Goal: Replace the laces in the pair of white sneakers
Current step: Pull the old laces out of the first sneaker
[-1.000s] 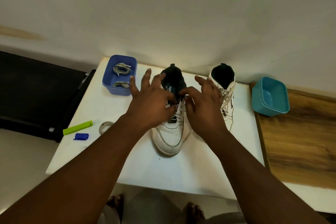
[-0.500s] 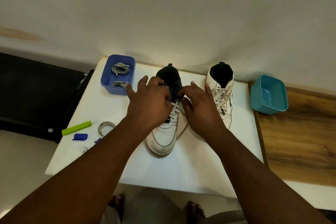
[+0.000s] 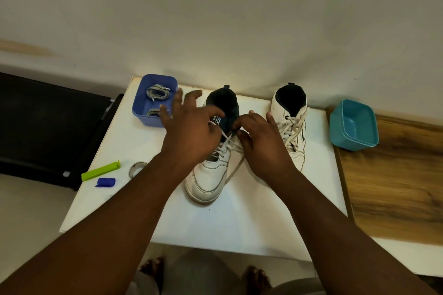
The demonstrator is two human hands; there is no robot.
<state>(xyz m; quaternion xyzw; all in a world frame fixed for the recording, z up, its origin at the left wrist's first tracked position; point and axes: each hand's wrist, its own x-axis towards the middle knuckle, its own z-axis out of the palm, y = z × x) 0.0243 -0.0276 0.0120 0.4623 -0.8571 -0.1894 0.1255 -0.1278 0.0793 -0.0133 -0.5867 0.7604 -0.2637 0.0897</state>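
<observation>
Two white sneakers with dark linings stand on a white table [image 3: 239, 227], toes toward me. The left sneaker [image 3: 208, 179] is under both hands. My left hand [image 3: 191, 136] hovers over its tongue, outer fingers spread, thumb and forefinger pinching the white lace [image 3: 226, 145]. My right hand [image 3: 261, 143] grips the lace at the top eyelets, beside the dark tongue. The right sneaker [image 3: 293, 127] stands fully laced and untouched. Grey replacement laces [image 3: 157, 92] lie in a blue tub [image 3: 153, 100] at the back left.
An empty teal tub [image 3: 353, 126] sits on a wooden surface [image 3: 395, 187] to the right. A green clip [image 3: 100, 170], a small blue cap [image 3: 105, 182] and a tape ring [image 3: 136, 167] lie near the table's left edge. A wall stands close behind.
The left sneaker's toe has swung left. My left hand rose and spread its outer fingers while drawing the lace up; my right hand kept its hold at the eyelets.
</observation>
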